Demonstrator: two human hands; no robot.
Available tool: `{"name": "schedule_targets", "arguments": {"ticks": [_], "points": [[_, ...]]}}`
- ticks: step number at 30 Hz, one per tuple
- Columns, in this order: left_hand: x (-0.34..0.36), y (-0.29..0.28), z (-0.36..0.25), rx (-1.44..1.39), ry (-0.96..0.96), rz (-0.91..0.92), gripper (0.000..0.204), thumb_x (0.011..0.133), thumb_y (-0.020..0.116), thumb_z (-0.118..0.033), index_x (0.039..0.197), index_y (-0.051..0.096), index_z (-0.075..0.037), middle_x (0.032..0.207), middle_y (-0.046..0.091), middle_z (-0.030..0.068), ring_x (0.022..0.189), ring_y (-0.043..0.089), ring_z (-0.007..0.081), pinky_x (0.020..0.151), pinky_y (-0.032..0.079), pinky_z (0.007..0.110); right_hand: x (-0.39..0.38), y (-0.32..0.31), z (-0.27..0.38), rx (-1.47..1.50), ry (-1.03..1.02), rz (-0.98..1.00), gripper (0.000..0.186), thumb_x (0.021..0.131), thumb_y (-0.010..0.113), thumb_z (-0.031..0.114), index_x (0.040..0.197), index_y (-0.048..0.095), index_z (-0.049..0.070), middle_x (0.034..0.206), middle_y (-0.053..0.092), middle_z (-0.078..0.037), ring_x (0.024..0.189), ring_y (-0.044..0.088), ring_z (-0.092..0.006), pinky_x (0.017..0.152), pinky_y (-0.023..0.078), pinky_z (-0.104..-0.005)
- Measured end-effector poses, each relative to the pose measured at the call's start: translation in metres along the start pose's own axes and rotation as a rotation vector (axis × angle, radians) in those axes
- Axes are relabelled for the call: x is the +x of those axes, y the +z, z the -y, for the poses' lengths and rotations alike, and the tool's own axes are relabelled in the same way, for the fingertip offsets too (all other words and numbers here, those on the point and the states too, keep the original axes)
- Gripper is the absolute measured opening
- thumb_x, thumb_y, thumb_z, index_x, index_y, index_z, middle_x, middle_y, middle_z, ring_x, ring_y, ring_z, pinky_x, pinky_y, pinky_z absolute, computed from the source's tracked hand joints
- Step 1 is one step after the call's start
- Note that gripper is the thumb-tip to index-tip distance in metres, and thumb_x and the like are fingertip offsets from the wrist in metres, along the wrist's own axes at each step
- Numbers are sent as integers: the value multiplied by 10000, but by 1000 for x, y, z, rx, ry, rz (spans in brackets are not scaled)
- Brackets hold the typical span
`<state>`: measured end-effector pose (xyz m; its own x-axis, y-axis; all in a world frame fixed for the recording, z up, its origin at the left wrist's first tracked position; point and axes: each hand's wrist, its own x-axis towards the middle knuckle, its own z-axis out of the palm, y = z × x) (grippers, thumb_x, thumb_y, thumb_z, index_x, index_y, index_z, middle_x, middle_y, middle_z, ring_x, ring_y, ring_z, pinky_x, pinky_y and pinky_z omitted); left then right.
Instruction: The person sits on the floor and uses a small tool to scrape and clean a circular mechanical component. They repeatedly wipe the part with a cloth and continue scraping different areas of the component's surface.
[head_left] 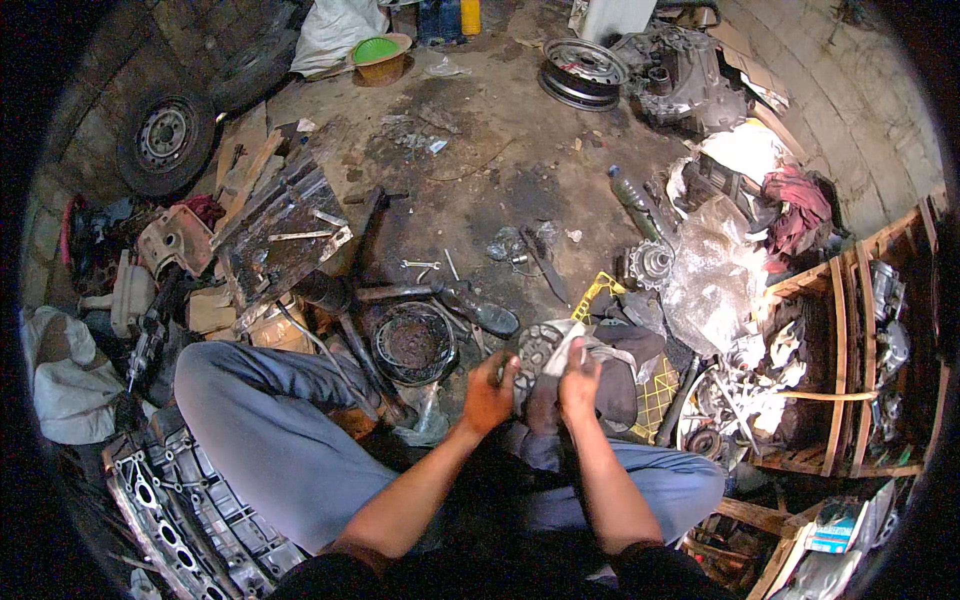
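Between my knees I hold a round grey metal part (538, 346) with recesses around its face. My left hand (490, 395) is closed on its left edge, thumb raised along the near side. My right hand (579, 383) grips a pale, flat piece (570, 347) that looks like cloth, pressed against the part's right side. The fingers beneath are hidden. Just beyond lies a yellow plastic lattice piece (598, 297). To the left of my hands stands a round pan (414, 343) with dark, grimy contents.
An open-end wrench (420, 265) lies on the oily floor ahead. A toothed metal gear (649, 265) sits beside clear plastic wrap (715, 275). Wooden crate slats (838, 365) stand at right. An engine cylinder head (165, 510) is at lower left, a wheel rim (583, 72) farther off.
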<state>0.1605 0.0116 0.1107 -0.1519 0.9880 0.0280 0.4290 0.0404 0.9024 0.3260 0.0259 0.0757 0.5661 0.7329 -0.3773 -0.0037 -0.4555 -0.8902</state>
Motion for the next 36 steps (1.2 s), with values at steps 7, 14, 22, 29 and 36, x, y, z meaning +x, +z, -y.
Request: {"name": "schedule_targets", "arguments": {"ticks": [7,14,22,29,36], "points": [[39,-48,23,-435,-198,-215,337,1053,522,-270,1046,596,59,956,702,156,826,703,239,735,556,330,60,-102,79,395,-106,-514,877,916,539,694,1328,527,-80,1240,621,-178,1054,622,-302,928,511,-438],[41,-61,16,-443,-258,-245,392,1029,575,-296,1192,565,61,1145,646,153,961,663,220,815,547,323,36,-150,151,473,-497,-671,780,966,541,602,1295,562,-105,1237,635,-192,1042,622,-292,927,513,-402],[37,-81,4,-384,-235,-173,498,1025,580,-314,1320,519,82,1252,609,178,1148,588,269,1040,433,365,40,-74,165,-69,-499,-472,563,1048,475,403,1148,630,-128,1047,701,-204,942,628,-276,868,478,-402],[44,-78,14,-620,-203,-117,482,1059,496,-267,1411,381,41,1154,589,150,965,670,261,703,608,367,50,-11,127,-120,-490,-152,569,957,642,476,1053,695,-82,973,710,-167,964,622,-229,927,456,-373],[33,-83,-3,-659,-232,-26,370,1073,437,-252,1327,396,15,1124,572,156,699,705,286,522,628,394,-3,9,114,-203,-499,301,508,977,611,432,1025,685,-69,847,655,-82,843,535,-178,814,442,-326]]}}
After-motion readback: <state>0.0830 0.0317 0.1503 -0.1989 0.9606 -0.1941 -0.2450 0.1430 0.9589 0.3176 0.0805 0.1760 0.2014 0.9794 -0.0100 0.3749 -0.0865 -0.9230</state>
